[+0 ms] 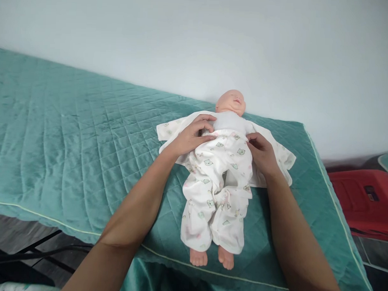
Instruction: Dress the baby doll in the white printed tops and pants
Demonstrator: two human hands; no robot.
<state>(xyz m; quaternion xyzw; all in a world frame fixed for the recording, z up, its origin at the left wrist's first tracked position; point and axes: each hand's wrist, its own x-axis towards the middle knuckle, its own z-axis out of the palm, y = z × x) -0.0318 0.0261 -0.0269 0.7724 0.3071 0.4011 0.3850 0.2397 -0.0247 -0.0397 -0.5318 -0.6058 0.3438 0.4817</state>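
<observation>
A baby doll [231, 102] lies on its back with its head toward the wall and its bare feet toward me. It wears patterned white pants [215, 163], pulled up to the waist. Beneath the doll is a spread white baby shirt [278, 152], its sleeves out to both sides. My left hand [194, 136] rests at the left of the waistband, thumb and fingers apart, fingertips against the torso. At the right side of the waistband, my right hand [261, 151] has its fingers curled and pinched on the pants' edge; its fingertips are partly hidden.
A green quilted cover [69, 145] spreads under everything and hangs over the near edge. The white wall [185, 39] stands right behind the doll's head. To the right, below the edge, is a red plastic object [354, 198]. Black metal legs [40, 246] show at lower left.
</observation>
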